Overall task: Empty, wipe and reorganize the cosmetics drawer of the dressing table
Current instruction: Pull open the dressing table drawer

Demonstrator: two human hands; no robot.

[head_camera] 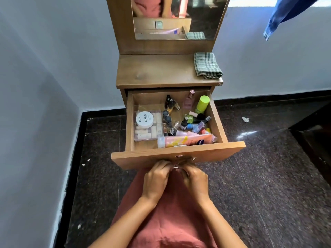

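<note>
Wooden drawer open, cosmetics inside; left hand, right hand at its front, fingers curled gripping it.

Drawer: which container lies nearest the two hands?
The long pink tube, lying on its side along the front wall of the drawer; the small bottles sit farther back.

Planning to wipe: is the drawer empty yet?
Not empty. The open drawer holds bottles, a pink tube and a clear box.
</note>
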